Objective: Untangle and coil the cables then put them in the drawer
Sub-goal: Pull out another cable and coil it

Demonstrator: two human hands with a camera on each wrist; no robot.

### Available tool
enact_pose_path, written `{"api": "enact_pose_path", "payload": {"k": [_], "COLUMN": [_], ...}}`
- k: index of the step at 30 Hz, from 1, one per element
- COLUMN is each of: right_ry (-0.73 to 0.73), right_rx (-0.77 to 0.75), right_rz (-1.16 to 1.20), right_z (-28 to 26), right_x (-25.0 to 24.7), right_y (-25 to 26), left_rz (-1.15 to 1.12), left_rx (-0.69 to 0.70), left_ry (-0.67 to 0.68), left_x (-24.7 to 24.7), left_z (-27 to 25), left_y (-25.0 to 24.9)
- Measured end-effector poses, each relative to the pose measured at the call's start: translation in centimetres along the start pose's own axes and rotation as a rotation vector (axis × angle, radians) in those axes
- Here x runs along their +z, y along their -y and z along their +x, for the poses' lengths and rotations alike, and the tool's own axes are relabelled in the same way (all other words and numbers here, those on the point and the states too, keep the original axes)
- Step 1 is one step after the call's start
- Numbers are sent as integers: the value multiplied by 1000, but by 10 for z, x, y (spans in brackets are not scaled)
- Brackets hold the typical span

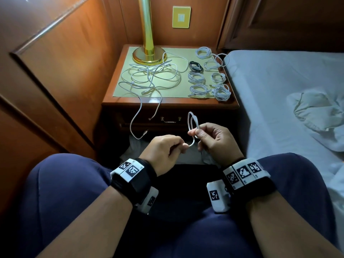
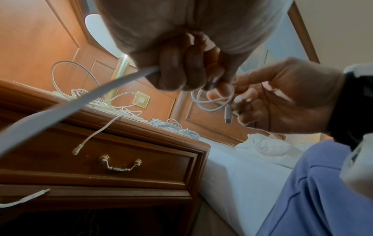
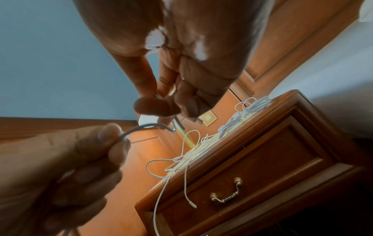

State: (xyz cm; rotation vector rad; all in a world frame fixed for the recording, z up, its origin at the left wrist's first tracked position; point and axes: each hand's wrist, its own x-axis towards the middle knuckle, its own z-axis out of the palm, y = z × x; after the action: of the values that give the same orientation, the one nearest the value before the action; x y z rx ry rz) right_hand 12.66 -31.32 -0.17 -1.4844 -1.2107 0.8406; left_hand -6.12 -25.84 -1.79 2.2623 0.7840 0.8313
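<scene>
The head camera looks steeply down from above and before the nightstand [image 1: 170,104], while both wrist cameras look up close past the fingers, sharing its drawer [image 2: 121,162] front.

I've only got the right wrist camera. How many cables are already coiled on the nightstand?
Observer: The head view shows seven on the right side of the nightstand: six white coils and one black coil.
Operator: How much is wound in the right hand?
Observer: The right hand pinches two small loops of the white cable.
Operator: Where is that cable's plug?
Observer: In the left wrist view its connector hangs from the loops, just below the right hand's fingers.
</scene>
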Motion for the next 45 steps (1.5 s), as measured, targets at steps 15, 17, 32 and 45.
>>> {"api": "enact_pose_path", "payload": {"k": [15,17,32,45], "right_ry": [267,304,57,-56], "right_rx": [215,239,461,125], "right_rz": [113,201,941,357], "right_z": [-4,-4,-1,2], "right_x": [2,1,-26,-19], "right_y": [7,11,31,12], "left_rz": [-284,-339,-135,96], "left_rx": [-169,-188,-417,-84], "left_ry": [-74,-106,-166,49], "left_x": [-22,-24,-17,3], "left_z": [7,9,9,-4], "left_y": [5,3,23,9]}}
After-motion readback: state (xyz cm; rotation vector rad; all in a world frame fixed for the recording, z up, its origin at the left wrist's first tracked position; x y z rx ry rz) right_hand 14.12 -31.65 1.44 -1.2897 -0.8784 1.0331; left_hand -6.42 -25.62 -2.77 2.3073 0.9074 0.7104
